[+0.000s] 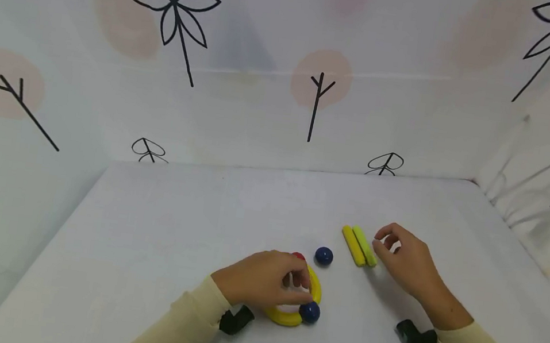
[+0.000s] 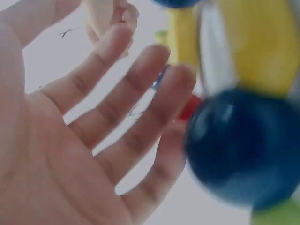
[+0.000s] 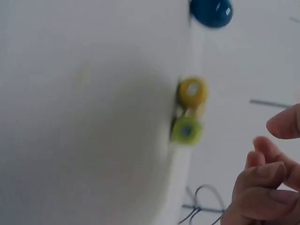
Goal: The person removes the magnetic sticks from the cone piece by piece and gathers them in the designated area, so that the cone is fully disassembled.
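Note:
My left hand [image 1: 266, 280] is over a ring of curved yellow rods [image 1: 315, 286], its fingers loosely bent and holding nothing. Its fingertips are close to a dark blue ball [image 1: 309, 313] at the ring's near right. A red ball [image 1: 299, 255] shows partly behind the hand, which hides the ring's left side. To the right, my right hand [image 1: 409, 261] hovers with thumb and fingers apart beside a lime green rod [image 1: 365, 246]. A straight yellow rod [image 1: 353, 245] lies along that one. Small round metal-looking ends show on both rods in the right wrist view.
Another dark blue ball [image 1: 323, 256] lies between the ring and the straight rods. All of it is on a white tabletop [image 1: 169, 221], with pale printed cloth walls [image 1: 240, 115] at the back and sides. A dark wrist camera [image 1: 237, 320] sits under the left sleeve.

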`<state>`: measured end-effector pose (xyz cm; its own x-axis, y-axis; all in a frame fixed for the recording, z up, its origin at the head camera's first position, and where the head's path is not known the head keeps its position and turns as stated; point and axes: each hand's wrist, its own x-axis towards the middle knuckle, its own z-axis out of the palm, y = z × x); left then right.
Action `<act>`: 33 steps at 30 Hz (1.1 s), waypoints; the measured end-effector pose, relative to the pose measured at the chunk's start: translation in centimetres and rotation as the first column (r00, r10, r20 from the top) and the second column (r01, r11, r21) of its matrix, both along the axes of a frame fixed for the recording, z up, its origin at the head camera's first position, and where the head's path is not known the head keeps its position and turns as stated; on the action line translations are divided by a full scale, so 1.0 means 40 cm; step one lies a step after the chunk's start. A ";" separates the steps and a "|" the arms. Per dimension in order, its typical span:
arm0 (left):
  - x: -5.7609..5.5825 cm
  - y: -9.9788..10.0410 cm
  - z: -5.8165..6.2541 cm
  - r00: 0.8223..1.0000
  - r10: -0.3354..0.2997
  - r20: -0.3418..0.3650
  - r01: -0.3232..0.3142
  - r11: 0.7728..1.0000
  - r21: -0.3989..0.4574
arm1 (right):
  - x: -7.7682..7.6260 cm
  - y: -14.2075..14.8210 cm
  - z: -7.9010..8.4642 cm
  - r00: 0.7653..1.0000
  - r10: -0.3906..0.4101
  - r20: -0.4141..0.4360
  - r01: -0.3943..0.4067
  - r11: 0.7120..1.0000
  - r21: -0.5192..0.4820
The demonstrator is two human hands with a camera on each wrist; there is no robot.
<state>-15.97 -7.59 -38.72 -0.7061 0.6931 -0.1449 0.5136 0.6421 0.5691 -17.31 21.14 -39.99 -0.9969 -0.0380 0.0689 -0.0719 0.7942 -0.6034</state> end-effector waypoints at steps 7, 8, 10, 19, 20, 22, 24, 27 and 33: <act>-0.017 -0.043 0.010 0.958 0.158 -0.238 -0.210 0.955 -0.208 | 0.047 -0.081 0.015 0.960 0.269 0.075 -0.264 0.962 -0.069; -0.019 -0.046 0.009 0.954 0.168 -0.249 -0.228 0.944 -0.237 | 0.053 -0.090 0.015 0.947 0.308 0.093 -0.302 0.950 -0.078; -0.021 -0.048 0.008 0.951 0.186 -0.249 -0.254 0.927 -0.278 | 0.065 -0.107 0.016 0.920 0.367 0.134 -0.357 0.929 -0.096; -0.018 -0.042 0.009 0.934 0.239 -0.264 -0.321 0.885 -0.336 | 0.095 -0.146 0.007 0.813 0.518 0.265 -0.493 0.856 -0.159; -0.018 -0.041 0.008 0.932 0.239 -0.273 -0.325 0.885 -0.332 | 0.096 -0.147 0.007 0.807 0.527 0.267 -0.504 0.850 -0.156; -0.020 -0.040 0.007 0.927 0.239 -0.288 -0.329 0.889 -0.320 | 0.098 -0.148 0.009 0.793 0.549 0.266 -0.526 0.836 -0.158; -0.021 -0.038 0.006 0.925 0.244 -0.291 -0.332 0.891 -0.309 | 0.101 -0.150 0.012 0.776 0.572 0.266 -0.548 0.820 -0.162; -0.020 -0.032 0.002 0.923 0.255 -0.289 -0.339 0.894 -0.294 | 0.109 -0.155 0.012 0.749 0.603 0.277 -0.572 0.798 -0.190; -0.018 -0.017 -0.005 0.914 0.260 -0.313 -0.348 0.897 -0.272 | 0.135 -0.178 0.011 0.703 0.644 0.301 -0.602 0.765 -0.229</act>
